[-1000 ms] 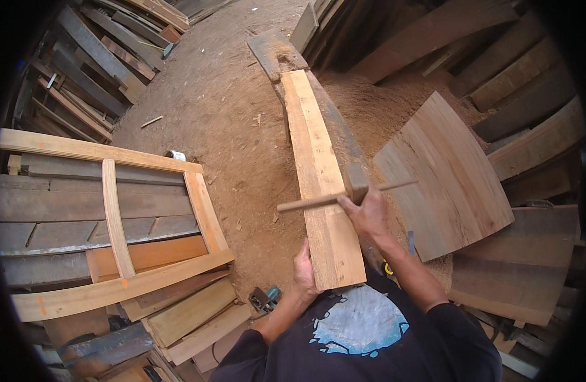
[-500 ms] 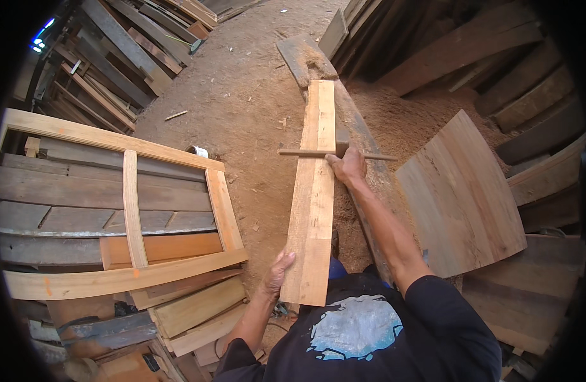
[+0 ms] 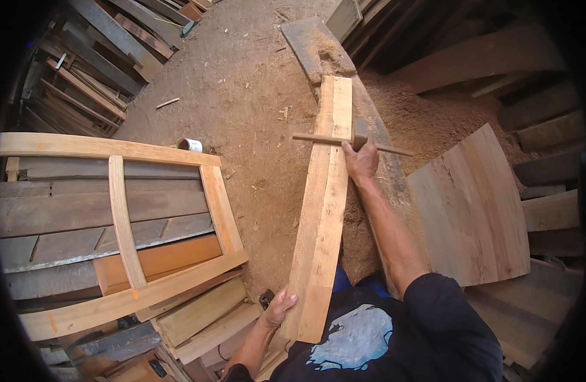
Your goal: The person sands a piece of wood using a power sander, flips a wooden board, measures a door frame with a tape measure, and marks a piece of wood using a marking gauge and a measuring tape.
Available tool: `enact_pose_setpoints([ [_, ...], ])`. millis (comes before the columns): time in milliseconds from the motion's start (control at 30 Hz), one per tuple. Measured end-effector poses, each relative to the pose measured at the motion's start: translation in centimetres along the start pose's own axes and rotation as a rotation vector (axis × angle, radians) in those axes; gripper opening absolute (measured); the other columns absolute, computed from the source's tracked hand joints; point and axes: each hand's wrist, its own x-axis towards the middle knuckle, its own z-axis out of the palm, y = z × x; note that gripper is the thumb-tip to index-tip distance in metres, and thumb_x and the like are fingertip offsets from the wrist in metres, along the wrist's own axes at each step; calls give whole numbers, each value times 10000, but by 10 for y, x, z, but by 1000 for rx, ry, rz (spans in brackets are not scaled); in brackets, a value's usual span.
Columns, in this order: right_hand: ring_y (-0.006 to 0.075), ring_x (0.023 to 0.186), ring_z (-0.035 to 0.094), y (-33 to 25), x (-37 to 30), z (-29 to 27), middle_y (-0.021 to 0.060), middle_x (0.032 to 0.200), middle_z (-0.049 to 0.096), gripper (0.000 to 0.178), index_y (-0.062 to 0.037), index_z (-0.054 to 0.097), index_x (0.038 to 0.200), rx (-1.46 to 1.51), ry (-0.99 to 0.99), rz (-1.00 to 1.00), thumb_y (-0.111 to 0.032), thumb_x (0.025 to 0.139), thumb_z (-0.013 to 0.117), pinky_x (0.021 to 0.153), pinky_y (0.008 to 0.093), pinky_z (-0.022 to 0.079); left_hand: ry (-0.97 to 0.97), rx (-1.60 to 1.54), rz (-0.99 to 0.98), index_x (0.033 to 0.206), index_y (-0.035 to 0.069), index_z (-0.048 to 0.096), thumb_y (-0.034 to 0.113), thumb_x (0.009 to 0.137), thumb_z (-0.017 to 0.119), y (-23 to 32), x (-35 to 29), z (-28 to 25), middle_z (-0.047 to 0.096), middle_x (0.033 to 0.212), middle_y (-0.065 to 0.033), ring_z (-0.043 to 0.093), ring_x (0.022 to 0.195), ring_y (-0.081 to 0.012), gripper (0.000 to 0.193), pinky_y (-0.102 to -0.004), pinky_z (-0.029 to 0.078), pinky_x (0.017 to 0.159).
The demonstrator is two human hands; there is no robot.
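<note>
A long pale wooden plank [image 3: 321, 210] runs from close to my body toward the far end of a worn wooden bench [image 3: 363, 95]. My left hand [image 3: 279, 309] grips the plank's left edge near its close end, the thumb lying on the side. Farther along, my right hand [image 3: 363, 159] is closed around a wooden marking gauge [image 3: 315, 138]. Its thin stem lies across the plank's upper face and sticks out on both sides. The gauge's block [image 3: 362, 130] sits at the plank's right edge, partly covered by my fingers.
To the left, a pale wooden frame [image 3: 118, 210] rests over stacked boards. A small white tin [image 3: 190, 145] stands beyond it. On the right a broad board [image 3: 474, 210] leans near a sawdust heap [image 3: 427, 121]. Timber [image 3: 108, 38] fills the far left. Sawdust covers the floor [image 3: 242, 108].
The whole view has shifted, so the plank sits farther right and its near end lower. My right hand and the gauge have slid slightly toward the plank's far end. Both grips stay the same.
</note>
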Motion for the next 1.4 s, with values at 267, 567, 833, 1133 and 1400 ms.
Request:
enact_pose_setpoints([
  [267, 409, 896, 694, 5, 42, 16, 252, 957, 705, 578, 63, 601, 1132, -295, 213, -207, -310, 761, 841, 786, 455, 546, 20, 387, 51, 1443, -27, 365, 379, 950, 636, 40, 51, -7, 567, 1318, -150, 555, 1181, -205, 695, -359, 435, 1027],
  [567, 421, 1055, 654, -27, 16, -28, 242, 1110, 687, 648, -3, 513, 1330, -285, 63, -82, -217, 787, 793, 907, 483, 514, 91, 637, 149, 1399, -35, 403, 414, 925, 675, 84, 78, 25, 602, 1260, -183, 569, 1144, -232, 707, -381, 451, 1001],
  [833, 449, 1036, 651, -11, 27, -16, 281, 1208, 621, 774, 1, 406, 1430, -329, 150, -201, -217, 790, 782, 902, 490, 518, 116, 589, 156, 1392, -59, 353, 365, 927, 687, 58, 138, 14, 604, 1238, -179, 578, 1144, -236, 713, -368, 455, 1007],
  [1133, 390, 1018, 676, -10, 191, 18, 227, 1104, 681, 684, -36, 474, 1383, -313, 352, -214, -239, 806, 779, 879, 465, 542, 51, 665, -71, 1386, -51, 376, 381, 898, 709, 92, 126, -1, 600, 1236, -178, 574, 1141, -232, 732, -379, 458, 1001],
  [1400, 390, 1004, 683, -42, 277, 19, 209, 1056, 705, 520, -65, 573, 1247, -369, 409, -259, -247, 806, 780, 872, 467, 544, 43, 608, -1, 1375, -46, 405, 378, 896, 704, 73, 141, -29, 612, 1231, -210, 592, 1157, -264, 706, -388, 460, 998],
])
